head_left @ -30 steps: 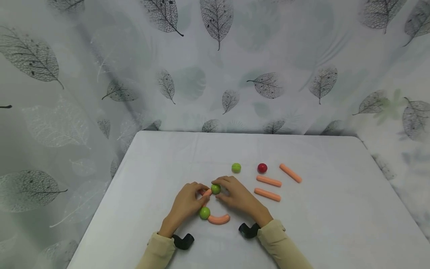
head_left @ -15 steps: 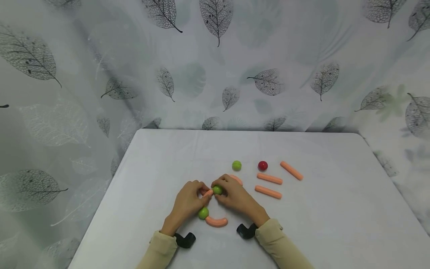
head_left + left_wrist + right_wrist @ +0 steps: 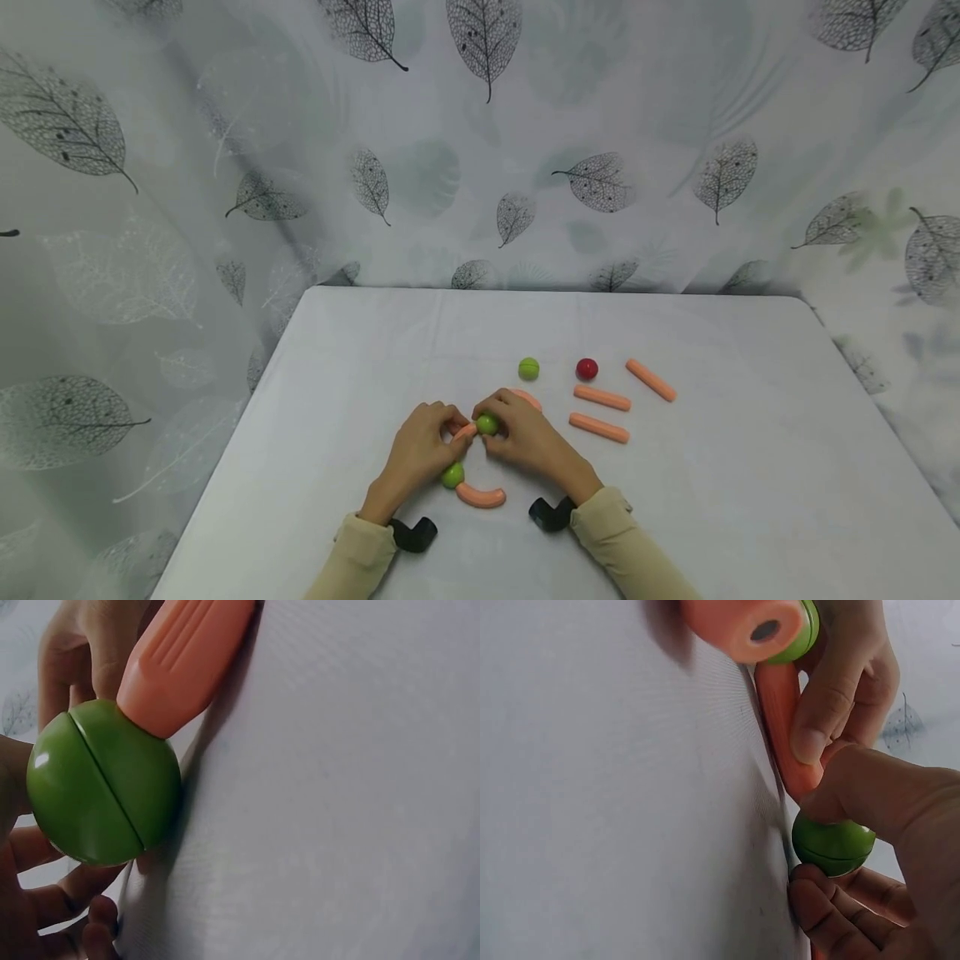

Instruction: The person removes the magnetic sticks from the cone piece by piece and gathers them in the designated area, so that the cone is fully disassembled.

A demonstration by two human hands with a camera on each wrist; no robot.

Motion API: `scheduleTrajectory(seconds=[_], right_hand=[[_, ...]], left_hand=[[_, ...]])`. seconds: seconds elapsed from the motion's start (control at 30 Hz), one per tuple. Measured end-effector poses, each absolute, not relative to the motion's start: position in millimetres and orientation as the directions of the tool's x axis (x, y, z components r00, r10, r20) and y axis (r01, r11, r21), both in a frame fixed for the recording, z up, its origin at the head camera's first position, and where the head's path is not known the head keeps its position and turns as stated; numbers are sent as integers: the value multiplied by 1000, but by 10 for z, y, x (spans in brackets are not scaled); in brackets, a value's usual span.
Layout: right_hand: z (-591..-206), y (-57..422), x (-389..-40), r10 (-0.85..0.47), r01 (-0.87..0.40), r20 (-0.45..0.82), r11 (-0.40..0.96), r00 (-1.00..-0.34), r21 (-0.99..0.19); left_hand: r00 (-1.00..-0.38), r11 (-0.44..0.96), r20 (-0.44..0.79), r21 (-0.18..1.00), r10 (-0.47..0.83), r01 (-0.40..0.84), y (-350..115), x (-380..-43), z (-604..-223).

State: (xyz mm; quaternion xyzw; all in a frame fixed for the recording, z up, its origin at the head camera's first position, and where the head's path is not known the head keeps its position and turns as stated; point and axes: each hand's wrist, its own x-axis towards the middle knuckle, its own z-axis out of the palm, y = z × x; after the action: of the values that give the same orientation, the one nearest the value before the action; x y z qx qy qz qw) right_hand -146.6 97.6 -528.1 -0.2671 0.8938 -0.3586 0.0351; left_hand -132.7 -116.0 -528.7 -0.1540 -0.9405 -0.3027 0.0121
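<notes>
In the head view my left hand [image 3: 423, 442] pinches an orange toy rod [image 3: 466, 432] between thumb and fingers. My right hand [image 3: 528, 432] grips a green toy ball [image 3: 487, 424] at the rod's far end. The right wrist view shows the right thumb over this ball [image 3: 834, 847], with the rod [image 3: 778, 705] meeting it. At the rod's near end, a second green ball [image 3: 452, 476] joins a curved orange piece [image 3: 481, 497]. That ball has a groove around it and looms large in the left wrist view. The curved piece's free end has a dark hole.
Behind the right hand, another orange piece [image 3: 529, 399] is partly hidden. Beyond it lie a green ball [image 3: 528, 369] and a red ball [image 3: 587, 369]. Three loose orange rods [image 3: 598, 427] lie to the right on the white table [image 3: 750, 467]. A leaf-print curtain hangs behind.
The gripped ball has moved slightly right with the right hand. The near ball and curved piece have shifted a little left and toward me. An orange piece now shows behind the right hand.
</notes>
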Motion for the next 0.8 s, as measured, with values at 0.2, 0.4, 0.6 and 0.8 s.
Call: scheduleTrajectory(seconds=[0.2, 0.4, 0.6, 0.8], right_hand=[[-5253, 1013, -1466, -492, -435, 119, 600, -862, -672], [-5263, 1035, -1462, -497, -436, 124, 583, -859, -685], [-5207, 1108, -1485, -499, -454, 163, 544, -851, -706], [-5026, 1310, -1566, -419, -429, 216, 522, -882, -737]], left_hand=[[-957, 767, 95, 579, 273, 276, -1154, -1324, -5261], [-958, 755, 92, 597, 271, 271, -1165, -1331, -5266], [-965, 731, 80, 638, 248, 241, -1184, -1331, -5267], [-969, 731, 88, 641, 232, 234, -1168, -1330, -5238]])
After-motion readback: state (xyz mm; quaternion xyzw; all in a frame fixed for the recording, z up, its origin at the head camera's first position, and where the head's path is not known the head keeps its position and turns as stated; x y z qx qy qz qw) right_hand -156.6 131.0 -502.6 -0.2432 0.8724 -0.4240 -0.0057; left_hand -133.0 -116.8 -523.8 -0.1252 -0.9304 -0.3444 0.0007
